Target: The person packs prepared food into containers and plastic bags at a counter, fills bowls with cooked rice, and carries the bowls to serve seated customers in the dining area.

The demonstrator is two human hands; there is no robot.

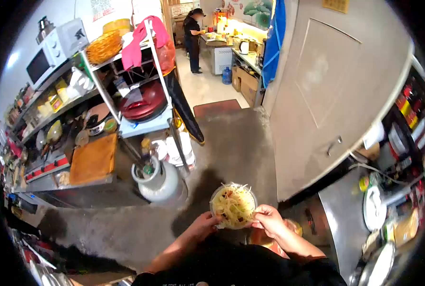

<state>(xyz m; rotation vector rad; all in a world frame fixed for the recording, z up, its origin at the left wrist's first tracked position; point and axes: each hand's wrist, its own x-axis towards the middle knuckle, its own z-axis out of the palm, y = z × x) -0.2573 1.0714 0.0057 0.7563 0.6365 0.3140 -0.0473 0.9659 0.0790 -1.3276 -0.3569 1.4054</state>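
So the left hand (205,225) and right hand (268,219) are both gripping the round bowl (212,202), one at each side of its near edge, neither sitting closer. It's hovering between them over the floor (236,148), showing no long axis, with shredded food (233,204) filling it. Left side's looking murky, so I'm not swearing to that exact grip.

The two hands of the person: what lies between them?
In the head view, a bowl of pale shredded food lies between the left hand and the right hand, which both hold it.
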